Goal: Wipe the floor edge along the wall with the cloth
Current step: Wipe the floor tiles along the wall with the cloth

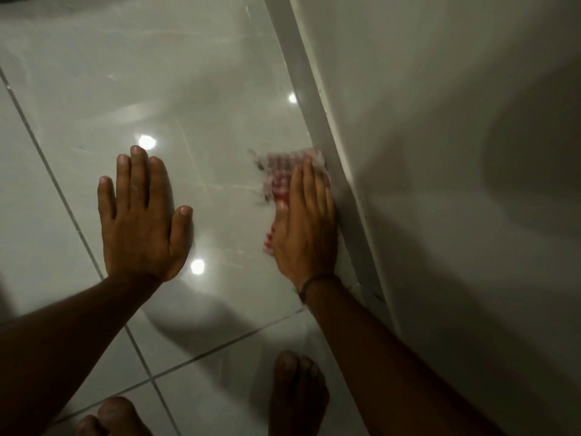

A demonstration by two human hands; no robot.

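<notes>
A red-and-white checked cloth [280, 174] lies on the glossy tiled floor [201, 89], right against the pale skirting [317, 114] at the foot of the wall [440, 152]. My right hand [306, 228] presses flat on the cloth, fingers pointing along the skirting; most of the cloth is hidden beneath it and its far end is blurred. My left hand [141, 218] rests flat on the floor to the left, fingers spread, holding nothing.
Both of my bare feet, one [298, 394] by the right forearm and one [113, 418] at the bottom edge, stand on the tiles. Grey grout lines [56, 184] cross the floor. Ceiling lights reflect off the tile. The wall fills the right side.
</notes>
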